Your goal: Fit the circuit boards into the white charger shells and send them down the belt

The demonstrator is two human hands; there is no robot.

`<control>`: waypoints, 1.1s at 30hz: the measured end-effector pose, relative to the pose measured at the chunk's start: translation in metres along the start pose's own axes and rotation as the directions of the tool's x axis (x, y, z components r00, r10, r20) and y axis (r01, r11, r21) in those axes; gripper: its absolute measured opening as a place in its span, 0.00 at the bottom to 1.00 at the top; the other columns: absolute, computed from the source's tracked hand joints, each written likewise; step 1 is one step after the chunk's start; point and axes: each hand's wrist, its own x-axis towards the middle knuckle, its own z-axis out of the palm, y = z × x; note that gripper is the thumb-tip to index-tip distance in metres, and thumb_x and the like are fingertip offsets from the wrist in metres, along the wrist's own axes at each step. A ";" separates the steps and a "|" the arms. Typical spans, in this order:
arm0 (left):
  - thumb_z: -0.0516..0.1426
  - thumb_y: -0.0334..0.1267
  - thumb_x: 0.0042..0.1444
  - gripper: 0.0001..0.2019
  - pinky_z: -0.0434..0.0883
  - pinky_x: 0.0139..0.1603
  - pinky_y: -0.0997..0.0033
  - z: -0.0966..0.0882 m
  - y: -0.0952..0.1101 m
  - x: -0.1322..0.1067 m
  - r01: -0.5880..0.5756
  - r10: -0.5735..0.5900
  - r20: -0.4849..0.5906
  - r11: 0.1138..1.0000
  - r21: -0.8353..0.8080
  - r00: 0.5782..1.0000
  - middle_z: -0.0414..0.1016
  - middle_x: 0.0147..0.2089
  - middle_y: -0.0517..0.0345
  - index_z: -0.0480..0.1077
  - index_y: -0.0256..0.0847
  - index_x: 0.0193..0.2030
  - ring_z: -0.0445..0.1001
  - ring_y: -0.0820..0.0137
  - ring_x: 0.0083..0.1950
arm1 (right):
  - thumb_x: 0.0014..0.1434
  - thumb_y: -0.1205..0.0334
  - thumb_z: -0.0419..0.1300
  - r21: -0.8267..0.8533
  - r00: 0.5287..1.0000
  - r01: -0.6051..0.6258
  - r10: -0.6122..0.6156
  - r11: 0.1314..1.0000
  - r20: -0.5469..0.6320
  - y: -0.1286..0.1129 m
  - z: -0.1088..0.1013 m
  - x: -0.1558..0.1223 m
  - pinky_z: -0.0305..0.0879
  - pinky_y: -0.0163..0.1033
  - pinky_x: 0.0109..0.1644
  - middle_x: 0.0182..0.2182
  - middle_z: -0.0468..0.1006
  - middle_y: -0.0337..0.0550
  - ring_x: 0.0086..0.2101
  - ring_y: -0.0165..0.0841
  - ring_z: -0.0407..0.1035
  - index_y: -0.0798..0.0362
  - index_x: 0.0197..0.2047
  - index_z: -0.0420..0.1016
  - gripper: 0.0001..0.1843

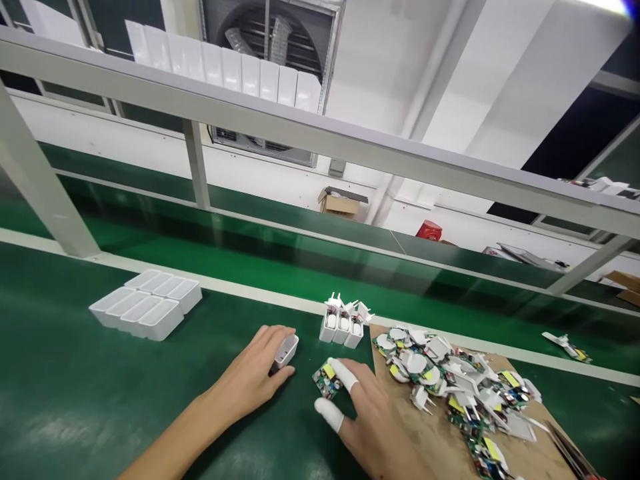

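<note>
— On the green surface (100, 400), just ahead of the wrists, what does each hand have?

— The left hand (250, 380) has its fingers curled round a white housing (286, 350), thumb below and fingertips over the top, so it is gripped. Its open end seems turned toward the right hand (375, 413). That hand is loose. Its capped index finger rests at the edge of a small circuit board (327, 379), and the capped thumb sits apart, nearer the body. It is touching the board, not pinching it.

— Why the white caps on those fingers (345, 375)?

— I'd judge they keep bare skin off the board, since only the two fingertips that meet it are covered.

— Where does the board sit relative to the housing?

— It lies flat on the surface between the two hands, just right of the housing but clear of it.

— And the rest?

— A row of housings with prongs (344, 323) stands upright just beyond the board. A pile of loose parts (450, 380) lies on a cardboard sheet (435, 433) at the right, probably for easy reach, with tweezers (575, 453) at its near corner. White trays (147, 303) sit well off to the left.
</note>
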 end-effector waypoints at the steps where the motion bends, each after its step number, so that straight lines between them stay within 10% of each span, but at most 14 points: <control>1: 0.61 0.36 0.62 0.24 0.77 0.58 0.55 -0.002 0.000 -0.001 0.016 -0.015 0.025 1.000 -0.020 1.000 0.75 0.61 0.51 0.68 0.49 0.65 0.75 0.52 0.60 | 0.69 0.56 0.64 0.009 0.998 0.012 -0.012 1.000 0.062 -0.005 0.002 0.002 0.80 0.55 0.55 0.58 0.80 0.55 0.53 0.49 0.79 0.51 0.66 0.70 0.25; 10: 0.65 0.35 0.59 0.31 0.78 0.49 0.65 -0.017 0.007 -0.002 0.233 -0.181 0.279 0.958 -0.167 0.943 0.74 0.61 0.55 0.64 0.54 0.67 0.79 0.58 0.54 | 0.57 0.78 0.53 0.178 0.909 0.112 -0.173 0.978 0.379 0.029 0.009 0.028 0.64 0.59 0.72 0.73 0.65 0.50 0.73 0.45 0.55 0.51 0.77 0.53 0.46; 17: 0.64 0.35 0.59 0.29 0.74 0.46 0.66 -0.022 0.011 0.001 0.298 -0.233 0.329 0.940 -0.166 0.915 0.76 0.54 0.56 0.63 0.51 0.66 0.78 0.60 0.47 | 0.64 0.54 0.69 0.102 0.937 0.029 -0.062 0.994 0.343 0.022 0.008 0.017 0.76 0.60 0.54 0.59 0.75 0.55 0.52 0.50 0.73 0.49 0.66 0.69 0.30; 21: 0.64 0.37 0.60 0.27 0.73 0.46 0.66 -0.022 0.011 0.005 0.353 -0.271 0.375 0.920 -0.170 0.887 0.76 0.51 0.57 0.63 0.50 0.65 0.77 0.60 0.47 | 0.68 0.64 0.60 0.133 0.943 0.097 -0.134 0.986 0.304 0.023 0.013 0.008 0.67 0.61 0.68 0.72 0.62 0.55 0.69 0.51 0.59 0.48 0.75 0.55 0.35; 33: 0.64 0.41 0.64 0.39 0.74 0.52 0.60 -0.010 -0.005 -0.004 0.369 -0.317 0.366 0.926 -0.079 0.875 0.74 0.58 0.54 0.50 0.58 0.77 0.75 0.60 0.49 | 0.62 0.74 0.55 0.185 0.948 0.077 -0.129 0.980 0.291 0.023 0.026 -0.001 0.76 0.51 0.63 0.63 0.77 0.53 0.62 0.43 0.72 0.52 0.74 0.59 0.38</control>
